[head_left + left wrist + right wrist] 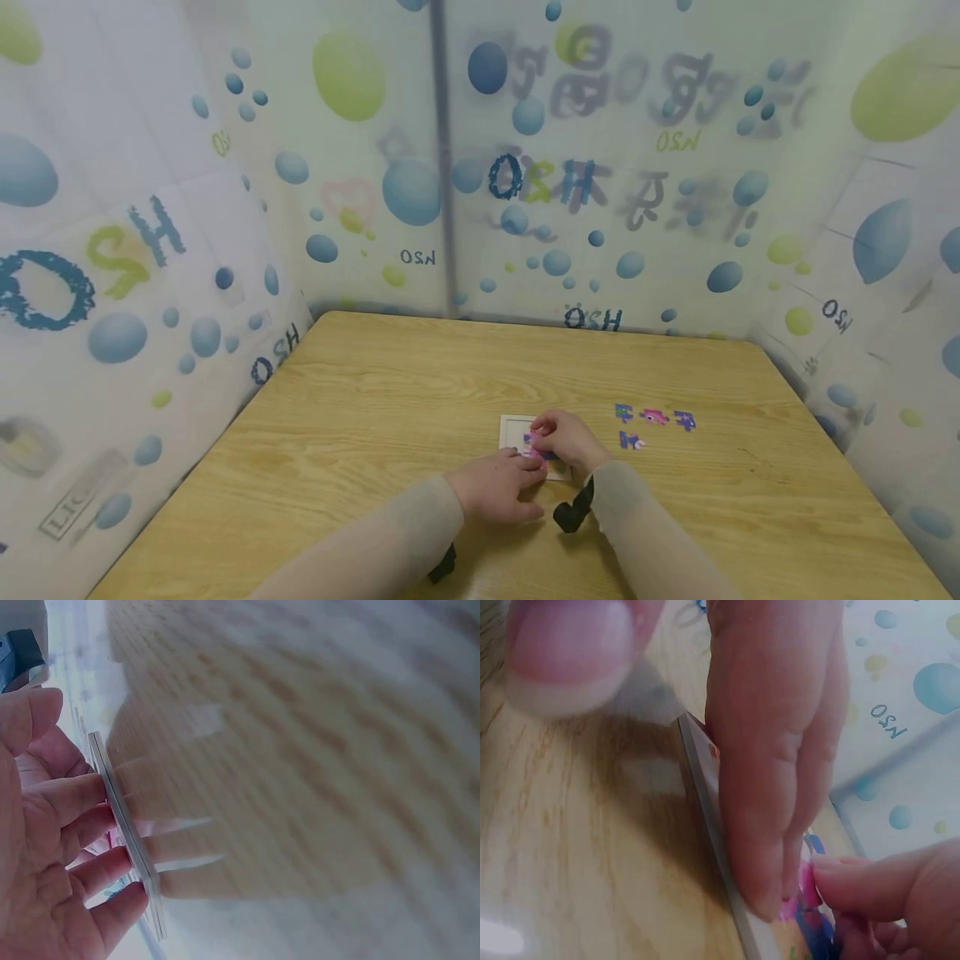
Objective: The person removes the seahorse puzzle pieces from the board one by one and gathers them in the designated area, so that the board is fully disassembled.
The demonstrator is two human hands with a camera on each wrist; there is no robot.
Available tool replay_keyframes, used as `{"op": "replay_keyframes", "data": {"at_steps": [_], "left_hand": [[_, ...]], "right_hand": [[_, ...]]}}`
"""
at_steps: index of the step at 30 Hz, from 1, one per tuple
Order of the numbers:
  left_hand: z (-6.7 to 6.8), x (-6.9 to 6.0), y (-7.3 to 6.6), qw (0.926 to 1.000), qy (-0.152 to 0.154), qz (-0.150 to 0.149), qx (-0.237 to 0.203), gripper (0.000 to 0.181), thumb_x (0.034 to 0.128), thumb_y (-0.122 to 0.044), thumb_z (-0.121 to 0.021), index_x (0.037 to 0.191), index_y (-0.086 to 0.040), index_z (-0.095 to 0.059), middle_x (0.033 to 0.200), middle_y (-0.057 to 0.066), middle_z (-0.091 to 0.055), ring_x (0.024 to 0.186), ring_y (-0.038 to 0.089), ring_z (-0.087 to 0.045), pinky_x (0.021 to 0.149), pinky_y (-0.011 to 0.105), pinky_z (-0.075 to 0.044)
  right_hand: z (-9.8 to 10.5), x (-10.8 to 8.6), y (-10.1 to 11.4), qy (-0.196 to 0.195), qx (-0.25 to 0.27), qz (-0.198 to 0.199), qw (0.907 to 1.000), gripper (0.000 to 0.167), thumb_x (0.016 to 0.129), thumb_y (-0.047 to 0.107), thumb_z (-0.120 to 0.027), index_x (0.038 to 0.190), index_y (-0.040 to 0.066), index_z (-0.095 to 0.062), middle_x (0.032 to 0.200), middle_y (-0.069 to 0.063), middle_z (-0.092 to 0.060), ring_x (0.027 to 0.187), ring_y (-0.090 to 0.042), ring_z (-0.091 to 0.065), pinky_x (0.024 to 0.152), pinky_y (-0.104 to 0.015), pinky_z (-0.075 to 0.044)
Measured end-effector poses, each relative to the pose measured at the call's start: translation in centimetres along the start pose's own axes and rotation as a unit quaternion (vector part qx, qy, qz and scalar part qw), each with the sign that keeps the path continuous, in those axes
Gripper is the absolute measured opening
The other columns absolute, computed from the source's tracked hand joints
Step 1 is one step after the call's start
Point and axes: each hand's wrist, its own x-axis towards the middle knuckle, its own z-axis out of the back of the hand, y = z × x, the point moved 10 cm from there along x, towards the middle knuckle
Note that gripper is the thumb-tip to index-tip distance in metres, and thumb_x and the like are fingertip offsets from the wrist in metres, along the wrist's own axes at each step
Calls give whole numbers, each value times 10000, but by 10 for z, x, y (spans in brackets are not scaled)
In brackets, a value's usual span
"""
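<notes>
My left hand (pixel 498 490) lies at the seven o'clock side of the puzzle tray (pixel 503 432), fingers extended, not clenched, fingertips against its edge. My right hand (pixel 572 439), at two o'clock, grips a pink puzzle piece (pixel 808 883) in a pinch. The piece is over the tray; whether any of it is seated I cannot tell.

Handling, in my judgement: the piece is light, thin and fairly stiff, its narrow knobs the likeliest part to bend; best taken by opposite edges. The tray seems light and rigid, apt to slide on the smooth table (pixel 405 375) unless steadied by the rim. No brand is legible on either.

Four loose pieces (pixel 654 417) lie apart from the tray, between two and three o'clock, presumably handling alike.

Writing: the wall covering (pixel 225 167) at ten o'clock carries a boxed label (pixel 69 510), partly readable as "LIC", and large lettering (pixel 48 289), O, 2, H in that order. At twelve o'clock the same characters recur; the grey script (pixel 592 87) there is too blurred to read.
</notes>
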Motion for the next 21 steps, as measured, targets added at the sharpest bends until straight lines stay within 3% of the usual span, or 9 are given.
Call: {"op": "replay_keyframes", "data": {"at_steps": [6,13,21], "left_hand": [[-1,-2,0,10000,54,34,-18,643,934,-538,-496,1465,-179,-431,1525,-37,-358,1387,253,-330,1115,327,-307],[-2,-3,1,9999,82,19,-65,652,936,-536,-493,1475,-178,-410,1537,-29,-335,1400,254,-305,1126,337,-287],[-3,-3,1,10000,26,-33,-2,653,936,-532,-493,1475,-173,-410,1536,-33,-336,1402,234,-300,1133,325,-271]], "right_hand": [[1,-2,1,2,259,61,9996,144,903,8,-613,1037,54,-638,904,-79,-565,816,-214,-518,718,-308,-431],[1,-2,-1,-15,422,11,9991,119,914,47,-620,1032,34,-629,926,-68,-601,842,-204,-536,771,-316,-439],[1,-2,-3,33,590,-101,9982,114,918,55,-618,1030,38,-625,926,-72,-591,832,-209,-524,743,-311,-427]]}}
